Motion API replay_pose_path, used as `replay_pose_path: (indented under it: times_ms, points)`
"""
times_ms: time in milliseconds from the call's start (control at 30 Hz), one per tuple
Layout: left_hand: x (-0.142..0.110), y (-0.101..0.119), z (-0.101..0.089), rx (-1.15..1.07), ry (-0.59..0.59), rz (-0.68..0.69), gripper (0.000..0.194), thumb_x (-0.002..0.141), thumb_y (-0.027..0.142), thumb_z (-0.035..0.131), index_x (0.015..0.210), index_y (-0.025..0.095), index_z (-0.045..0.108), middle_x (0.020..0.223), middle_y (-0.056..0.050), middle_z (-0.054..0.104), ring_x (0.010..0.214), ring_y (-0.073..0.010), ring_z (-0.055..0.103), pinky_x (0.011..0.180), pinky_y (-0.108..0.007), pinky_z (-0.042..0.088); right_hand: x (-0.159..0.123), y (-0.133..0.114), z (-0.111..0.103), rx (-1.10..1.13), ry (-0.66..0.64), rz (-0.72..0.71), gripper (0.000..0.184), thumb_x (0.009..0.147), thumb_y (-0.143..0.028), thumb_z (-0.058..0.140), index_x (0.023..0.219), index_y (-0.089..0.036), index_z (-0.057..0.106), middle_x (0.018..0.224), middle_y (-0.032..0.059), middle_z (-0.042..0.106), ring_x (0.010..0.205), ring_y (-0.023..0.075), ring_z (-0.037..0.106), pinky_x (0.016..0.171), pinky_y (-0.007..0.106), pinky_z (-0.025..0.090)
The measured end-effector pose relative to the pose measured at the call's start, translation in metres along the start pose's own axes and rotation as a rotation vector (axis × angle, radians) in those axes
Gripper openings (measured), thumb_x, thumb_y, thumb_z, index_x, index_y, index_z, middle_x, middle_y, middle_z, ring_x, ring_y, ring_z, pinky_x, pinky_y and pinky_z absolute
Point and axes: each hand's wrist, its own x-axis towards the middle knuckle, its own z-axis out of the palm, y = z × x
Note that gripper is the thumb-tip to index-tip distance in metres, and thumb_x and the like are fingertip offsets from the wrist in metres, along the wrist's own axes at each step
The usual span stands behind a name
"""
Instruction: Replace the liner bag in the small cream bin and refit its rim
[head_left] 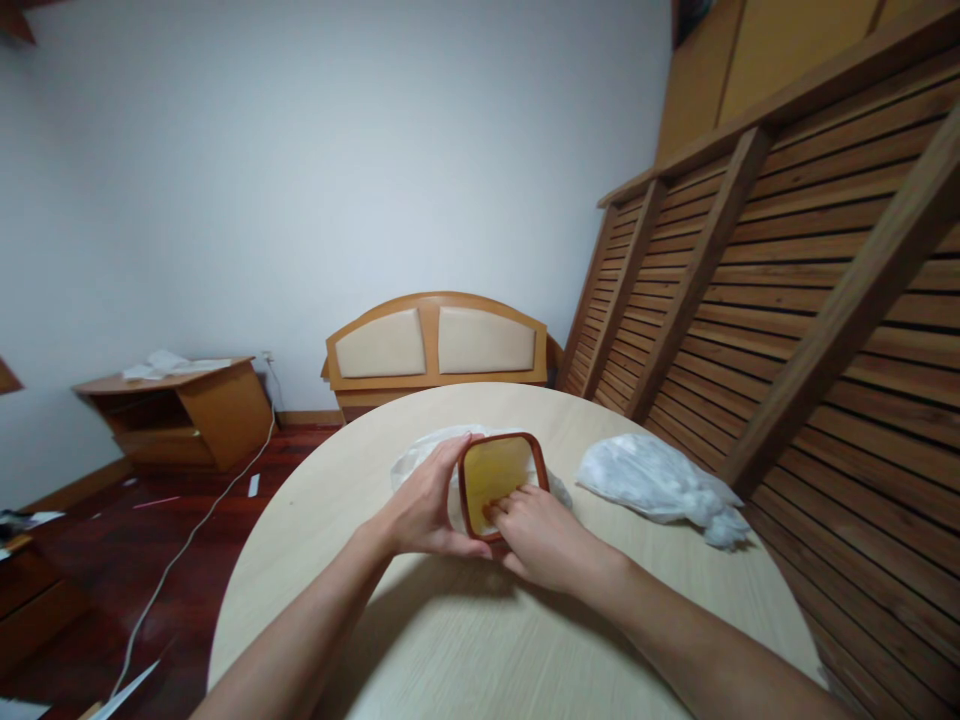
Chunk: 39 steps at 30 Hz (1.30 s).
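A square box (491, 475) with rounded corners, a red-brown rim and a yellow, slightly shiny face is tilted up toward me over the table. My left hand (427, 500) grips its left side, thumb along the near edge and fingers at the far left corner. My right hand (544, 535) is closed over the near right edge, its fingertips touching the yellow face and the thumb low by the rim. I cannot tell whether that face is a lid or the inside. Behind and under the box lies a crumpled translucent plastic bag (409, 455), partly hidden.
The round pale wood table (307, 540) carries a knotted white plastic bag (652, 480) at the right. A slatted wooden frame (795, 260) leans along the right. Beyond stands a padded headboard (431, 315). At the left are a low cabinet (217, 410) and a floor cable (187, 540).
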Motion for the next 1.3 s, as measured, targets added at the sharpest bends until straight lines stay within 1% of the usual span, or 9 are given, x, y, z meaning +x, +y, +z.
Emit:
replay_pose_path:
  times_ms: [133,200,300,400,567,867,1000,1133,1300]
  points:
    - [-0.003,-0.001,0.001,0.007,0.004,-0.031,0.131,0.063,0.062,0.085,0.158,0.027,0.002,0.153,-0.022,0.037,0.139,-0.0411,0.044,0.114,-0.059,0.039,-0.004,0.008,-0.016,0.078,0.07,-0.145,0.042,0.081,-0.057,0.07,0.088,-0.016,0.071,0.091,0.0097,0.074,0.086,0.0266,0.067,0.081,0.037,0.048]
    - [-0.003,-0.001,0.0,0.006,0.002,-0.029,0.13,0.064,0.062,0.085,0.158,0.026,0.003,0.153,-0.022,0.037,0.139,-0.0411,0.044,0.114,-0.058,0.039,-0.004,0.017,-0.021,0.115,0.201,-0.181,0.034,0.084,-0.051,0.069,0.089,-0.018,0.07,0.089,0.0067,0.073,0.084,0.0242,0.066,0.079,0.036,0.047]
    - [-0.002,0.001,-0.001,0.005,-0.013,-0.001,0.13,0.063,0.062,0.086,0.158,0.026,0.006,0.153,-0.022,0.038,0.14,-0.0409,0.043,0.114,-0.057,0.039,0.0,0.032,-0.02,0.117,0.515,-0.061,0.016,0.09,-0.029,0.064,0.102,-0.018,0.067,0.097,0.0071,0.072,0.094,0.0245,0.064,0.085,0.038,0.047]
    - [0.002,0.005,-0.001,0.02,-0.049,0.005,0.128,0.062,0.063,0.085,0.158,0.026,0.009,0.153,-0.022,0.039,0.139,-0.0408,0.044,0.114,-0.058,0.039,0.003,0.043,-0.013,0.095,0.703,0.072,0.025,0.091,-0.026,0.065,0.114,-0.018,0.064,0.114,0.0108,0.069,0.107,0.0275,0.06,0.093,0.043,0.047]
    - [0.006,0.009,0.006,0.028,-0.111,0.058,0.128,0.063,0.065,0.084,0.158,0.027,0.007,0.154,-0.021,0.038,0.139,-0.0406,0.043,0.114,-0.059,0.039,0.004,0.049,-0.007,0.127,0.677,0.072,0.025,0.086,-0.025,0.074,0.111,-0.023,0.067,0.113,0.0073,0.07,0.107,0.0276,0.061,0.094,0.044,0.046]
    - [0.008,0.011,0.009,0.056,-0.136,0.109,0.13,0.065,0.067,0.081,0.159,0.028,0.002,0.154,-0.02,0.039,0.139,-0.0397,0.043,0.113,-0.058,0.039,0.006,0.058,-0.002,0.2,0.584,0.098,0.017,0.086,-0.009,0.064,0.095,-0.022,0.069,0.096,0.0043,0.074,0.096,0.0244,0.065,0.088,0.04,0.049]
    - [0.005,0.008,0.008,0.042,-0.103,0.089,0.129,0.064,0.066,0.083,0.159,0.026,0.005,0.154,-0.021,0.039,0.139,-0.04,0.043,0.114,-0.059,0.038,0.008,0.061,0.002,0.333,0.645,0.1,0.029,0.083,-0.009,0.063,0.109,-0.021,0.067,0.113,0.0069,0.071,0.111,0.0248,0.063,0.098,0.041,0.049]
    - [0.002,0.002,0.005,0.02,-0.071,0.061,0.129,0.063,0.064,0.084,0.159,0.026,0.007,0.154,-0.021,0.038,0.139,-0.0408,0.043,0.114,-0.059,0.038,0.01,0.065,0.008,0.525,0.595,0.16,0.03,0.087,-0.015,0.059,0.115,-0.023,0.065,0.117,0.0063,0.072,0.11,0.0234,0.067,0.099,0.042,0.051]
    - [-0.004,-0.005,0.003,-0.045,0.026,-0.012,0.131,0.061,0.061,0.087,0.159,0.027,0.007,0.155,-0.021,0.037,0.14,-0.041,0.042,0.116,-0.059,0.036,0.013,0.069,0.015,0.746,0.61,0.233,0.046,0.093,-0.038,0.06,0.135,-0.022,0.053,0.133,0.0112,0.065,0.119,0.025,0.064,0.104,0.044,0.05]
